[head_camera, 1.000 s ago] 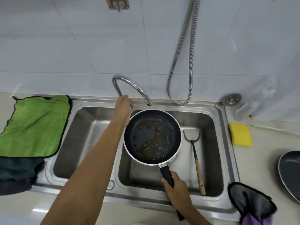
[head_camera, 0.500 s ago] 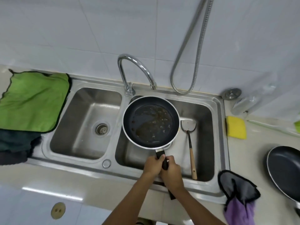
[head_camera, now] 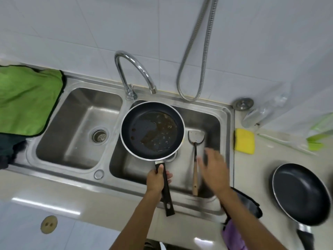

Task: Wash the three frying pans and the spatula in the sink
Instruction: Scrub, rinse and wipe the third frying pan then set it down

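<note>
A dirty black frying pan (head_camera: 152, 129) with brown residue hangs over the right basin of the steel sink (head_camera: 226, 123). My left hand (head_camera: 155, 181) grips its black handle. My right hand (head_camera: 213, 170) is off the handle, blurred, fingers spread, above the right basin beside the spatula. The spatula (head_camera: 195, 154), metal blade and wooden handle, lies in the right basin. A second black frying pan (head_camera: 300, 193) sits on the counter at the right.
The tap (head_camera: 134, 73) curves over the divider, with a metal hose (head_camera: 196, 56) on the tiled wall. A yellow sponge (head_camera: 245, 140) lies right of the sink. A green cloth (head_camera: 28, 98) lies at the left, and a grey-purple cloth (head_camera: 239, 219) at the front right.
My left hand left the tap and took the pan handle. My right hand let go of the handle and moved right, over the basin. The view shifted downward.
</note>
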Tool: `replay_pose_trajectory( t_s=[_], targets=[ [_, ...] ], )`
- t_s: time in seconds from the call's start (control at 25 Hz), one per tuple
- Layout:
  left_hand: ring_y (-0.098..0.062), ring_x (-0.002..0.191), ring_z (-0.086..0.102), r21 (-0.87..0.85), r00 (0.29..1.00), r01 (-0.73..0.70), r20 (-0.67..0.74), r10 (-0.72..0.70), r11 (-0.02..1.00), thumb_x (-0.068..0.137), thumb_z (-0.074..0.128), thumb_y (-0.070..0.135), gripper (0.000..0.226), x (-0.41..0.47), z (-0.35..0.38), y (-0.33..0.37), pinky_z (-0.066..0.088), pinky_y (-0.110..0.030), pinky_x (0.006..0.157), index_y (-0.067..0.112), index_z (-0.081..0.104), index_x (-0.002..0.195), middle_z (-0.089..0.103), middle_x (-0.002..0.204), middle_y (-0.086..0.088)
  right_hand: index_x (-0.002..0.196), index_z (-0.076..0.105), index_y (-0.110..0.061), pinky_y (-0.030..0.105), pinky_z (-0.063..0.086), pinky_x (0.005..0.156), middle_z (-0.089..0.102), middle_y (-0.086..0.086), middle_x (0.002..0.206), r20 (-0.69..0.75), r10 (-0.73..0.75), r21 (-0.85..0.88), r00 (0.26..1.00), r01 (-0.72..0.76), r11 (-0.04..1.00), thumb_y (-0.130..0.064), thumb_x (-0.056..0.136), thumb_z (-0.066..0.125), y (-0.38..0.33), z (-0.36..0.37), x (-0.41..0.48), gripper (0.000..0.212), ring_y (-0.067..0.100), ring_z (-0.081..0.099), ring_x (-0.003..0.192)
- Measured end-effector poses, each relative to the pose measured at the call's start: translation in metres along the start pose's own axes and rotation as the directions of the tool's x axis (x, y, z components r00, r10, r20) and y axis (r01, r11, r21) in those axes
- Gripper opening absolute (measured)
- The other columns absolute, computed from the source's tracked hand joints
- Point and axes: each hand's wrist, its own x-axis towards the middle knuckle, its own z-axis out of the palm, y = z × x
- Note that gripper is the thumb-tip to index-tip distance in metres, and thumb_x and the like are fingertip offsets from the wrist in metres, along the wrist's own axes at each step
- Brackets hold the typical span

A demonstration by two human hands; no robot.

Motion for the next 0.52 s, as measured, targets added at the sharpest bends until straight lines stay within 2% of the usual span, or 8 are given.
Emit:
replay_pose_trajectory(
  t_s=[0.08, 0.12, 0.2, 0.28, 0.36, 0.44, 0.52],
  targets=[
    [-0.019, 0.054, 0.054, 0.048, 0.997, -0.052, -0.059, 0.055, 0.997, 0.111, 0.044, 0.031, 0.036, -0.008, 0.01, -0.002, 0.05, -0.028, 0.048, 0.0, 0.055, 0.097, 0.06, 0.073, -0.012, 0.122, 0.06, -0.003, 0.051, 0.051, 0.084, 0.063, 0.025, 0.115, -0.212, 0.043, -0.163, 0.976, -0.079, 0.983, -0.039, 0.095, 0.053, 0.061, -0.021, 0.046, 0.045, 0.044, 0.058, 0.098],
    [-0.019, 0.053, 0.049, 0.094, 0.992, -0.079, -0.092, 0.088, 0.992, 0.111, 0.042, 0.034, 0.037, -0.011, 0.014, -0.002, 0.045, -0.028, 0.045, 0.0, 0.052, 0.097, 0.057, 0.072, -0.012, 0.123, 0.059, -0.002, 0.055, 0.05, 0.082, 0.059, 0.03, 0.119, -0.237, 0.113, -0.199, 0.965, -0.162, 0.966, -0.036, 0.094, 0.057, 0.083, -0.029, 0.064, 0.045, 0.048, 0.057, 0.098],
    [-0.02, 0.052, 0.048, 0.154, 0.983, -0.099, -0.14, 0.12, 0.983, 0.111, 0.04, 0.037, 0.041, -0.011, 0.019, -0.004, 0.042, -0.028, 0.043, -0.001, 0.051, 0.096, 0.058, 0.072, -0.012, 0.132, 0.054, -0.007, 0.06, 0.05, 0.084, 0.05, 0.033, 0.131, -0.111, 0.253, -0.219, 0.961, -0.272, 0.937, -0.036, 0.092, 0.066, 0.111, -0.034, 0.086, 0.051, 0.052, 0.053, 0.104],
    [-0.025, 0.058, 0.056, 0.236, 0.969, -0.126, -0.177, 0.17, 0.964, 0.11, 0.039, 0.041, 0.047, -0.012, 0.021, -0.006, 0.05, -0.032, 0.049, -0.002, 0.054, 0.095, 0.064, 0.077, -0.013, 0.14, 0.047, -0.015, 0.061, 0.046, 0.09, 0.041, 0.029, 0.14, 0.041, 0.29, -0.206, 0.956, -0.276, 0.939, -0.042, 0.092, 0.065, 0.124, -0.031, 0.091, 0.058, 0.053, 0.049, 0.11],
    [-0.036, 0.077, 0.066, 0.351, 0.947, -0.138, -0.229, 0.227, 0.926, 0.109, 0.04, 0.042, 0.05, -0.011, 0.025, -0.006, 0.052, -0.04, 0.066, -0.002, 0.059, 0.096, 0.07, 0.087, -0.018, 0.141, 0.045, -0.017, 0.06, 0.044, 0.093, 0.036, 0.027, 0.143, 0.069, 0.277, -0.134, 0.958, -0.267, 0.954, -0.038, 0.092, 0.066, 0.132, -0.028, 0.093, 0.057, 0.054, 0.048, 0.111],
    [-0.04, 0.09, 0.066, 0.41, 0.925, -0.14, -0.271, 0.266, 0.902, 0.109, 0.042, 0.039, 0.047, -0.011, 0.027, -0.011, 0.046, -0.038, 0.072, -0.004, 0.06, 0.103, 0.07, 0.096, -0.022, 0.139, 0.049, -0.016, 0.06, 0.043, 0.096, 0.036, 0.028, 0.142, 0.046, 0.274, -0.045, 0.961, -0.272, 0.961, -0.027, 0.09, 0.069, 0.139, -0.025, 0.093, 0.054, 0.055, 0.047, 0.111],
    [-0.041, 0.093, 0.066, 0.406, 0.907, -0.193, -0.273, 0.32, 0.893, 0.109, 0.045, 0.034, 0.038, -0.012, 0.027, -0.012, 0.046, -0.037, 0.074, 0.0, 0.061, 0.112, 0.071, 0.098, -0.021, 0.137, 0.052, -0.015, 0.06, 0.042, 0.097, 0.037, 0.029, 0.14, 0.039, 0.272, 0.02, 0.961, -0.273, 0.962, -0.02, 0.087, 0.07, 0.146, -0.024, 0.093, 0.053, 0.055, 0.047, 0.111]
  ],
)
